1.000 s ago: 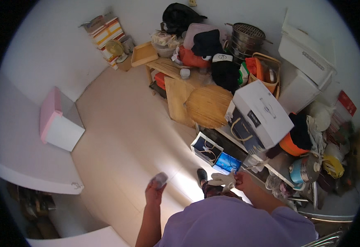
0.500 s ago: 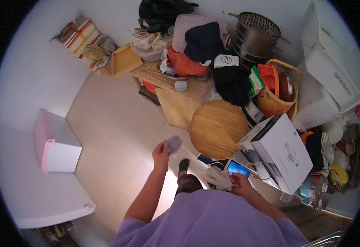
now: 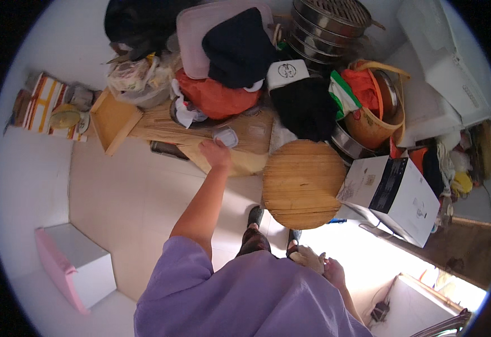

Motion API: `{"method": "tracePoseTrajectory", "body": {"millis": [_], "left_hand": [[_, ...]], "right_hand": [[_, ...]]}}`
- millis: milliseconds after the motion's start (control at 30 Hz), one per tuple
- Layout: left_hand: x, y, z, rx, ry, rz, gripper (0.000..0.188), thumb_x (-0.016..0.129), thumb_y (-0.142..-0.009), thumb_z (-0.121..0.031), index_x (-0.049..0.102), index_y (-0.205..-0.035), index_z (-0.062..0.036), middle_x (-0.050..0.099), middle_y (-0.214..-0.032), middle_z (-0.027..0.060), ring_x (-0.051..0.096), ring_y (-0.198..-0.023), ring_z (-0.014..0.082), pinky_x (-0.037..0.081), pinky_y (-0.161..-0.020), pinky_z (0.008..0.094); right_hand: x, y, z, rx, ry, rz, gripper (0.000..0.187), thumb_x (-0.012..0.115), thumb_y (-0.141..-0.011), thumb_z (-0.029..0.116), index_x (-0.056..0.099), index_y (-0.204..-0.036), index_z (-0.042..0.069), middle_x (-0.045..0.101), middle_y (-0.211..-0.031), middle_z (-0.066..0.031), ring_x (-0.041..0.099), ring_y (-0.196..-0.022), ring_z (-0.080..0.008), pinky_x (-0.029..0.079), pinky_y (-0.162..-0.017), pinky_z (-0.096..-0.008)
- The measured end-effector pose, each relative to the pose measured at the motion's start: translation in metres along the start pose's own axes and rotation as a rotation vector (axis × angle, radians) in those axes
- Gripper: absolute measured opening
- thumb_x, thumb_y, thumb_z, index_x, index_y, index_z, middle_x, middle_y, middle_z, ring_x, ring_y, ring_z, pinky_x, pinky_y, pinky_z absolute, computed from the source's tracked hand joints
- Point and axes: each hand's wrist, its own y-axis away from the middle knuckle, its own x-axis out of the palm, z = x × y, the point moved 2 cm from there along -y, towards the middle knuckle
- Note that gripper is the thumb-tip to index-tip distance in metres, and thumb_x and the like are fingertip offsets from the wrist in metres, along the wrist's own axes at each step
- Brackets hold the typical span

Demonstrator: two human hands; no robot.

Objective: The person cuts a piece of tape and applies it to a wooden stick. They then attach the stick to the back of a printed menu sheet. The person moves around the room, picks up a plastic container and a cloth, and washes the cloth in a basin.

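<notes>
My left hand [image 3: 216,153] reaches forward over the cluttered wooden board [image 3: 192,147]. Its fingers are closed at the near edge of a small translucent plastic container [image 3: 226,137] with rounded corners. Low down, close to my body, my right hand [image 3: 334,272] grips a crumpled beige thing [image 3: 309,259]. Whether that is cloth or a bag, I cannot tell. A round wooden board [image 3: 304,184] lies between my two hands, further out than the right one. Beyond the container are a red plastic bag [image 3: 216,95] and a white crumpled bag [image 3: 188,109].
A white carton [image 3: 397,194] stands right of the round board. Behind are stacked metal steamers [image 3: 324,33], an orange-brown basket [image 3: 369,130] and dark cloth [image 3: 304,106]. An open wooden box [image 3: 113,121] is at the far left; a pink-edged white box [image 3: 80,267] stands nearer.
My left hand has moved forward to the plastic container; the blurred greyish thing it held is no longer distinguishable. My right hand keeps the beige thing, lower down. The whole view has shifted.
</notes>
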Motion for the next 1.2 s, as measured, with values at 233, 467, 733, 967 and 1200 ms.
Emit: {"method": "tracePoseTrajectory", "body": {"millis": [233,467,733,967,1200], "left_hand": [[0.004,-0.023,-0.01,-0.026,0.071,0.469,0.031,0.052,-0.092,-0.023,0.053,-0.105,0.0053,0.061,-0.104,0.029,0.058,-0.097,0.0483,0.045,-0.083,0.0532],[0.022,-0.046,0.002,-0.103,-0.099,0.586,0.036,0.051,-0.09,-0.025,0.059,-0.103,0.0072,0.066,-0.097,0.0306,0.063,-0.093,0.0484,0.05,-0.083,0.0515],[0.024,-0.054,0.008,-0.416,0.329,0.793,0.028,0.054,-0.088,-0.023,0.061,-0.085,0.0042,0.066,-0.082,0.0276,0.068,-0.075,0.0376,0.056,-0.066,0.0459],[0.006,-0.031,-0.017,0.062,-0.022,0.302,0.019,0.053,-0.086,-0.012,0.056,-0.086,0.0068,0.063,-0.085,0.0299,0.061,-0.08,0.0505,0.048,-0.071,0.055],[0.031,-0.007,-0.011,0.149,0.096,0.014,0.02,0.049,-0.089,-0.012,0.052,-0.087,0.0076,0.057,-0.086,0.0301,0.056,-0.083,0.0473,0.043,-0.073,0.052]], "right_hand": [[0.083,0.059,0.067,0.223,-1.068,0.151,0.013,0.054,-0.096,0.018,0.061,-0.09,0.008,0.064,-0.079,-0.001,0.056,-0.065,-0.0108,0.048,-0.063,-0.0237],[0.091,0.069,0.056,0.205,-1.159,0.057,0.015,0.054,-0.096,0.018,0.061,-0.09,0.006,0.064,-0.077,-0.0018,0.059,-0.066,-0.0118,0.05,-0.067,-0.0218],[0.078,0.076,0.015,0.219,-1.195,0.026,0.02,0.052,-0.096,0.021,0.064,-0.093,0.005,0.065,-0.076,-0.003,0.057,-0.061,-0.0141,0.049,-0.061,-0.0224],[0.079,0.077,0.03,0.251,-1.207,0.038,0.018,0.054,-0.096,0.02,0.065,-0.091,0.007,0.063,-0.066,-0.0005,0.051,-0.045,-0.0116,0.04,-0.039,-0.0255],[0.08,0.084,0.054,0.308,-1.18,-0.124,0.02,0.057,-0.094,0.027,0.064,-0.087,0.009,0.059,-0.058,0.0017,0.036,-0.036,-0.0119,0.031,-0.035,-0.0254]]}}
